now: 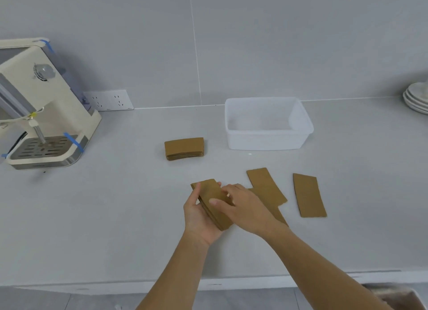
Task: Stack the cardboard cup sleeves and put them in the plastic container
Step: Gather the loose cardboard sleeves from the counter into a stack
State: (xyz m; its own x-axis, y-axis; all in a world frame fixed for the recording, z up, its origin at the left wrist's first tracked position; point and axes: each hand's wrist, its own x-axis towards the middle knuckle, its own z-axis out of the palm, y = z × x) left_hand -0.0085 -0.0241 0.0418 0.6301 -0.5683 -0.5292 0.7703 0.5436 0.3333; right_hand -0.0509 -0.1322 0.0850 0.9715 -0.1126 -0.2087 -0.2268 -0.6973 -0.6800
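My left hand (198,217) cradles a small pile of brown cardboard cup sleeves (212,195) just above the counter. My right hand (245,207) rests on top of that pile, thumb and fingers pressing on it. A neat stack of sleeves (184,148) lies farther back, left of the translucent plastic container (266,138), which looks empty. Loose sleeves lie flat to the right: one (266,185) beside my right hand, another (309,195) farther right, and one (278,213) partly hidden under my right wrist.
A cream coffee machine (44,115) with blue tape stands at the left by a wall socket (108,100). White plates (418,96) are stacked at the far right. The counter's front edge (208,283) runs below my forearms.
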